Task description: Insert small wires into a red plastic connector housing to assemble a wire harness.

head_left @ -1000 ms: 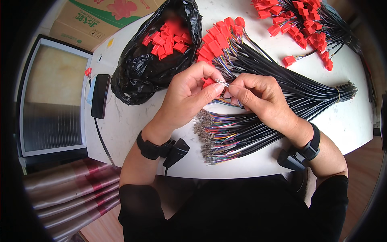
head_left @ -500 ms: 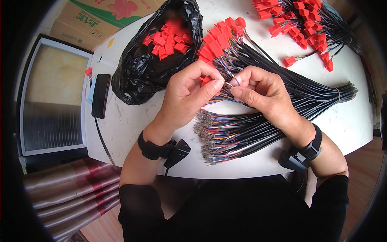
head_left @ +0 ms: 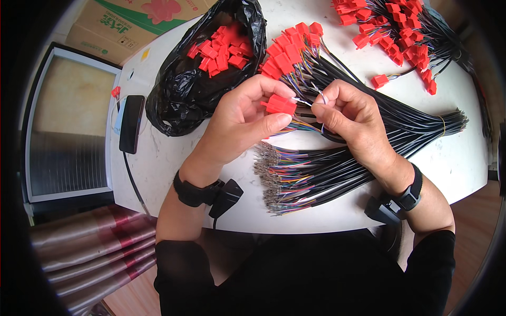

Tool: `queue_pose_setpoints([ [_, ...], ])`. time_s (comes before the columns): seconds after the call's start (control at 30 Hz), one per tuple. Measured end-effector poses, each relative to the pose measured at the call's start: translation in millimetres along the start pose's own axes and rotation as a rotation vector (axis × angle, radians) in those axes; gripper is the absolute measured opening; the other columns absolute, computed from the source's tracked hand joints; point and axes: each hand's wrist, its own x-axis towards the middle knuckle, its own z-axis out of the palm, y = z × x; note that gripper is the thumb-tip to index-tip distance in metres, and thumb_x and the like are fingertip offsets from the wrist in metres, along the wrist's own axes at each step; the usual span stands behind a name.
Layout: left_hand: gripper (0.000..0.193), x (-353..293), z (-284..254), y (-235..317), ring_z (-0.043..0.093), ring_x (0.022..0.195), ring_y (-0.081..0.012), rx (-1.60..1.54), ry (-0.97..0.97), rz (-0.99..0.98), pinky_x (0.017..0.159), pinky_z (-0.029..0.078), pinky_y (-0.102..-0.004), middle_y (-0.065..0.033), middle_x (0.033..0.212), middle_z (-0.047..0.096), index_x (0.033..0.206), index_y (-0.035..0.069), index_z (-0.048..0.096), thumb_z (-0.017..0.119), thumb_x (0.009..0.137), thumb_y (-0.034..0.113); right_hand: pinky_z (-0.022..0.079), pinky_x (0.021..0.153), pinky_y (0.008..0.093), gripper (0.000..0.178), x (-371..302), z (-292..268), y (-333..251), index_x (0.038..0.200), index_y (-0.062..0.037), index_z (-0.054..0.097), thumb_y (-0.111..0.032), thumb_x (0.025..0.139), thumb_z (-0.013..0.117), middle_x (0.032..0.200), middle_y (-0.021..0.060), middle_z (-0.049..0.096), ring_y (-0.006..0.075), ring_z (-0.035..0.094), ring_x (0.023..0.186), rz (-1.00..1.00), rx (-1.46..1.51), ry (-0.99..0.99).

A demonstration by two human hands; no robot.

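Between the thumb and fingers of my left hand (head_left: 245, 113) is a red plastic connector housing (head_left: 280, 105). My right hand (head_left: 350, 113) pinches a thin pale wire (head_left: 303, 101), whose end points at the side of the housing; whether the tip is inside I cannot tell. Under both hands lies a bundle of black cables (head_left: 379, 118), tied near its right end. Several of its cables at the back carry red housings (head_left: 283, 55) on their coloured wires. Nearer me, the other cables end in bare crimped metal terminals (head_left: 270, 176).
A black plastic bag (head_left: 176, 97) holding loose red housings (head_left: 221, 50) stands at the back left. Left of it lie a phone (head_left: 132, 125) and a cable. Another cable bundle with red housings (head_left: 406, 39) fills the back right. A cardboard box (head_left: 105, 31) is behind the white table (head_left: 158, 174).
My left hand has turned, so the red housing now shows between its fingers. My right hand has drawn slightly away to the right, still pinching a wire.
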Motion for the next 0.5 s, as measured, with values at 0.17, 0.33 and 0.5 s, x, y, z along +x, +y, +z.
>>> queue_pose_setpoints([
  [0.17, 0.026, -1.5, -0.9, 2.1, 0.054, 0.088, -0.0077, 0.004, -0.002, -0.008, 0.076, 0.045, -0.022, -0.0039, 0.1, 0.056, 0.11, -0.001, 0.052, 0.061, 0.085, -0.001, 0.039, 0.065, 0.0178, 0.006, -0.2, -4.0, 0.3, 0.089, -0.0044, 0.053, -0.004, 0.088, 0.059, 0.082, -0.0027, 0.056, 0.0024, 0.049, 0.073, 0.007, -0.075, -0.017],
  [0.33, 0.03, -1.6, -2.9, 2.6, 0.059, 0.095, -0.0161, 0.015, 0.028, -0.11, 0.086, 0.049, -0.0315, -0.0102, 0.105, 0.059, 0.111, -0.002, 0.054, 0.061, 0.081, 0.001, 0.038, 0.062, 0.0175, 0.005, 0.7, -3.7, 1.2, 0.085, -0.0024, 0.055, -0.004, 0.087, 0.059, 0.078, -0.0046, 0.054, 0.0008, 0.047, 0.07, -0.03, -0.093, -0.009],
  [0.5, 0.032, 0.0, -4.5, 2.7, 0.06, 0.095, -0.016, -0.05, 0.028, -0.165, 0.085, 0.05, -0.0313, -0.0105, 0.106, 0.059, 0.111, -0.003, 0.055, 0.063, 0.081, 0.003, 0.034, 0.053, 0.0167, 0.007, 2.1, -10.9, 0.4, 0.081, -0.0015, 0.055, -0.004, 0.086, 0.06, 0.07, -0.0078, 0.048, -0.0015, 0.04, 0.063, -0.096, -0.159, -0.017],
])
